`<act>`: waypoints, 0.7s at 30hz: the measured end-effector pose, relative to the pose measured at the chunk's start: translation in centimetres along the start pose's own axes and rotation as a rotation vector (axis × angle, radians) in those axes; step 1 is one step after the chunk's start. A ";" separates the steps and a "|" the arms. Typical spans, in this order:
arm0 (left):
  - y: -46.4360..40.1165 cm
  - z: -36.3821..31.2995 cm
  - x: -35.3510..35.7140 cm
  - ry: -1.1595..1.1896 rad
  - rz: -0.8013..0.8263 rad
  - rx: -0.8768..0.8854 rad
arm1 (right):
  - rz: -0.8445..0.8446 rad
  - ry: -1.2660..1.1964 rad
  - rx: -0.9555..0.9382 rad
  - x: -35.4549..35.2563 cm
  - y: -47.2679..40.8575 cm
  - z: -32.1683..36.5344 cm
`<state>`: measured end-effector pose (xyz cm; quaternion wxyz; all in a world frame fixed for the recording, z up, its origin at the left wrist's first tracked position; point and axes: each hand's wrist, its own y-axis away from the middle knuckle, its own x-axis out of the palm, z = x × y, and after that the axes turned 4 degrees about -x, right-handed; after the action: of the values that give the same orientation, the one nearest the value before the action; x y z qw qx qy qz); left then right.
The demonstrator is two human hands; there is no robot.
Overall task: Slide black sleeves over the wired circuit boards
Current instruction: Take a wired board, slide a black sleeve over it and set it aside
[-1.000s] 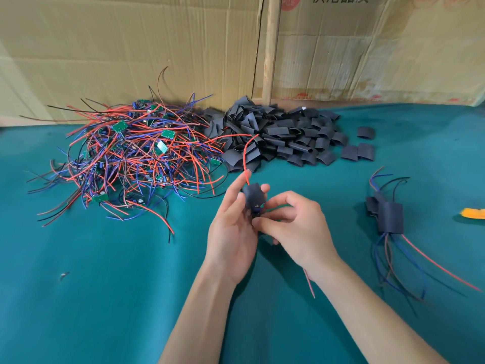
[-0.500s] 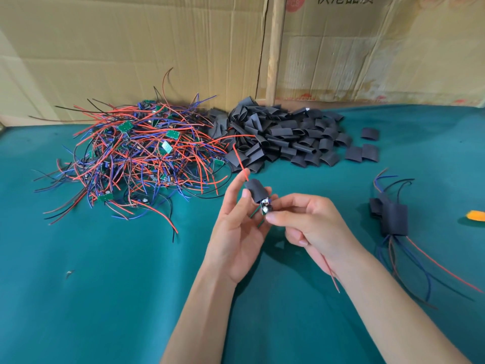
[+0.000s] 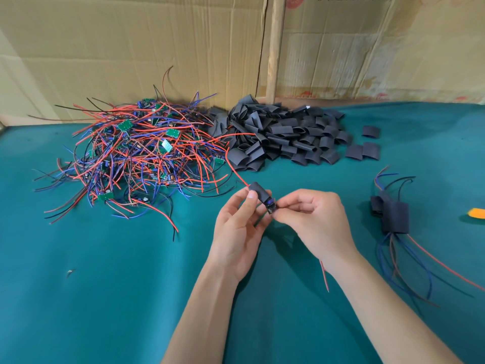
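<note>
Left hand [image 3: 237,227] and right hand [image 3: 312,219] pinch a half-covered board [image 3: 270,207] in its sleeve [image 3: 258,191]; few finished units [image 3: 393,214] lie right, large piles of boards [image 3: 147,151] and sleeves [image 3: 283,135] remain far.

Both forearms [image 3: 204,306] bare, no sleeves or jewellery.

A single head-worn view looks forward and down from above the near edge of the table [image 3: 78,298], facing the cardboard wall [image 3: 131,48] that closes off its far side. It sits close (both forearms enter from the bottom edge), and the wide lens bows the table's far edge below that wall.
</note>
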<state>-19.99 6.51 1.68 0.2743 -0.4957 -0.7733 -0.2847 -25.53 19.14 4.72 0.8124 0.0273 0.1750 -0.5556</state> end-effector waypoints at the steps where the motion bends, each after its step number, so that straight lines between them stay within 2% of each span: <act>1: 0.0 0.0 0.0 -0.014 -0.001 0.004 | -0.004 0.004 0.002 -0.1 0.0 0.0; 7: -0.1 0.3 -0.1 -0.033 -0.006 0.009 | -0.098 0.396 -0.268 0.4 0.7 0.1; 12: 0.0 0.2 0.0 -0.049 0.010 0.022 | -0.118 0.352 -0.178 0.2 0.1 -0.3; 14: 0.0 0.2 0.1 -0.038 0.026 0.011 | -0.104 0.282 -0.151 0.1 0.1 -0.1; 21: 0.2 -0.1 -0.1 0.017 0.126 -0.048 | 0.002 -0.276 0.219 -0.5 -0.6 0.0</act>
<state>-19.77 6.41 1.74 0.2861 -0.5475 -0.7312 -0.2895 -26.25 19.34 4.96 0.8213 0.0391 0.0004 -0.5691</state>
